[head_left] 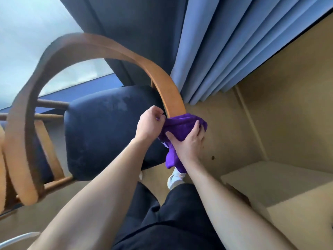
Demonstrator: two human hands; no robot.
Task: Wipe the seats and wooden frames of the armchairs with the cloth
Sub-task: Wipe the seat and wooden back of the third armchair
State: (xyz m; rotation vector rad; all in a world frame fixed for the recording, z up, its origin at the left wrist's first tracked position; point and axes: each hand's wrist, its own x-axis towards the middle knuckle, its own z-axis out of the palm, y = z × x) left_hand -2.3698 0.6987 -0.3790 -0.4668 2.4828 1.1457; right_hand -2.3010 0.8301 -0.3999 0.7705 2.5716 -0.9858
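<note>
Wrapping the purple cloth (pixel 180 122) round the near end of the curved wooden armrest (pixel 167 83), my right hand (pixel 189 141) clamps it, fingers curled over the fabric. My left hand (pixel 148 123) pinches the cloth's inner edge, just beside the seat (pixel 108 127). The armrest's long axis arcs up and away from both hands, so the wipe should run that way.

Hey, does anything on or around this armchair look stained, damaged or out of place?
The dark blue seat cushion has pale blotchy patches toward its far edge, like stains or wear. A small dark speck lies on the floor to its right.
</note>
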